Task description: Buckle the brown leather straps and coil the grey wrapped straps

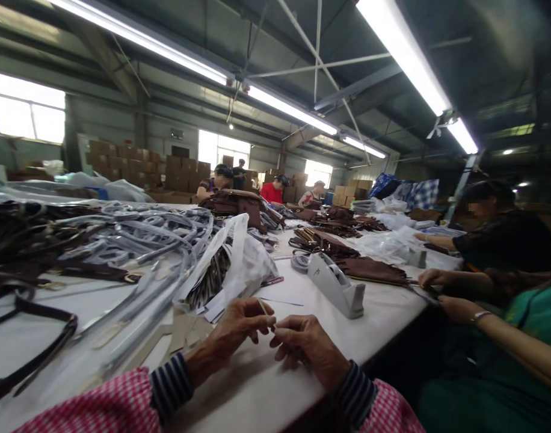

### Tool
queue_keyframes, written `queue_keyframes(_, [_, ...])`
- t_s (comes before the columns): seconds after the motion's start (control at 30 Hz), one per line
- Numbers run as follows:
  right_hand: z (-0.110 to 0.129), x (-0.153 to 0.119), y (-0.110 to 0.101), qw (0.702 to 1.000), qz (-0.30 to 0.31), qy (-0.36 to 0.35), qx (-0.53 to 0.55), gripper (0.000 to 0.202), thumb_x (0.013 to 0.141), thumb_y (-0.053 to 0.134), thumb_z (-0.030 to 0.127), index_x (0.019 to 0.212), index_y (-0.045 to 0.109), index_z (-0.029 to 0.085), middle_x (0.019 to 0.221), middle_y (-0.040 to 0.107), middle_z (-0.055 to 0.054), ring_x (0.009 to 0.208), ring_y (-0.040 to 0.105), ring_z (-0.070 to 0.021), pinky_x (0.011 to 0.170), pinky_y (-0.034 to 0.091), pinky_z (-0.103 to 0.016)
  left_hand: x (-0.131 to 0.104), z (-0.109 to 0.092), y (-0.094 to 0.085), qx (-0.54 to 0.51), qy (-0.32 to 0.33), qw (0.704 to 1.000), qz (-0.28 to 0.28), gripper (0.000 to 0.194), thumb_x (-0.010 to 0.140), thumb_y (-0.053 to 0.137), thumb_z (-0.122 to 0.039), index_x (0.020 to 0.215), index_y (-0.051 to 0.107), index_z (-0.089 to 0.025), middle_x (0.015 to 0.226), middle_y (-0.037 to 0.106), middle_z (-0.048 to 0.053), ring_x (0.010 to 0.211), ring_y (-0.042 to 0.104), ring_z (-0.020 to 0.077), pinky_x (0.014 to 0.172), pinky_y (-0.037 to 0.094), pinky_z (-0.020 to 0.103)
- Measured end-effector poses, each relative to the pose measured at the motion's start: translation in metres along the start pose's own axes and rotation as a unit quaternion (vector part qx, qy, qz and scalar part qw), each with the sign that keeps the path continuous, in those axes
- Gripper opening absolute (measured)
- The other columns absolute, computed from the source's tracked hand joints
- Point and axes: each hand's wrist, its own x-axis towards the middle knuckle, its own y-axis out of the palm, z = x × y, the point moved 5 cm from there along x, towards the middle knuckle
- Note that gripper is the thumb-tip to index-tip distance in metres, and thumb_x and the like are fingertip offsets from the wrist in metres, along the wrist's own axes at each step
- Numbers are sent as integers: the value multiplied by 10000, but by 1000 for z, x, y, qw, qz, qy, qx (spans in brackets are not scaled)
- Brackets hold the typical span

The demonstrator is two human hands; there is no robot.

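Note:
Over the near part of the white table, my left hand (242,328) pinches a thin pale strip (263,308) between thumb and fingers. My right hand (308,344) meets it fingertip to fingertip, closed on the strip's lower end. What the strip is made of is too small to tell. Just beyond my hands stands an open white plastic bag (252,258) stuffed with thin grey and dark strips (215,276). A grey tape dispenser (336,285) sits to the right of the bag. Flat beige pieces (185,331) lie beside my left wrist.
Plastic-wrapped straps (153,234) and dark brown belts (36,343) cover the left side of the table (257,391). Brown bags (370,269) lie beyond the dispenser. At the right edge a co-worker in green (537,319) handles a brown piece; other people sit farther back.

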Motion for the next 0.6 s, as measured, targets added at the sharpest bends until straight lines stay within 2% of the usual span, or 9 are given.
queue_keyframes(0.27, [4,1,-2,999,32,25,2,400,719,870,420,910,798,76,862,765,-132,579,699,-149,433,441,-176,0,-4,0,-15,32,999,30,272,669,883,-304,837,764,-127,697,756,52,610,637,146,535,462,232])
queue_keyframes(0.47, [5,3,-4,997,56,43,25,429,708,886,434,935,794,81,864,768,-127,611,707,-151,452,440,-178,1,-7,-1,-5,31,999,40,326,658,903,-315,881,762,-123,708,755,47,623,627,145,560,478,241])
queue_keyframes(0.6, [6,4,-3,998,57,38,7,498,726,860,525,927,788,76,868,768,-133,599,699,-150,464,451,-194,0,-9,-3,-3,27,999,46,336,653,904,-341,863,761,-121,726,745,46,644,620,150,573,482,248])
